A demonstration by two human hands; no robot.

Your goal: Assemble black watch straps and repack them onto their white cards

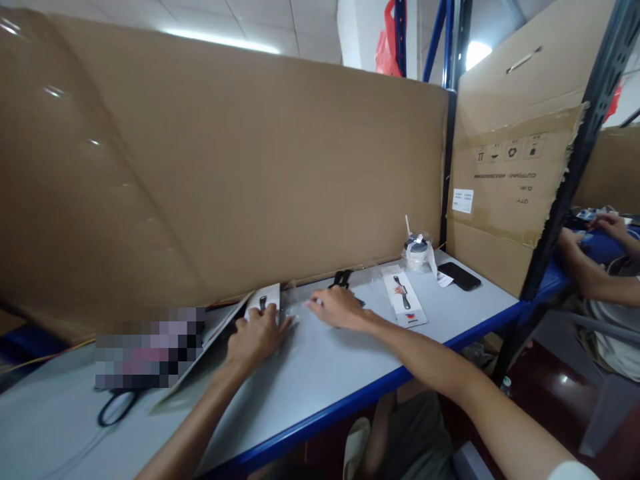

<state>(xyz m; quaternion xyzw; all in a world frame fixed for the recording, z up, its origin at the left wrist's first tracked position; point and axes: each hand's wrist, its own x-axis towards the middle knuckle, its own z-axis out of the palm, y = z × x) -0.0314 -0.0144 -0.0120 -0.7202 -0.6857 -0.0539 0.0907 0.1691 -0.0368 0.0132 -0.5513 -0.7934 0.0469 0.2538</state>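
My left hand [256,339] rests over the lower part of a white printed card [271,293] that shows a black tool. Its fingers are spread, with the thumb pointing right toward a clear plastic bag [296,297]. Across the bag, my right hand [339,307] has its fingers drawn together, pinching what looks like the film; the exact grip is hard to make out. Just behind the right hand lies a black item [341,279], partly hidden by it. A second white card [404,297] with a black-handled tool pictured on it lies farther right.
A wrapped cup with a straw [418,253] and a black phone [460,275] sit at the right end of the table [320,393]. Scissors [119,405] and a blurred-out pile lie at left. Cardboard panels [260,160] wall the back; another person's arm [595,267] shows at far right.
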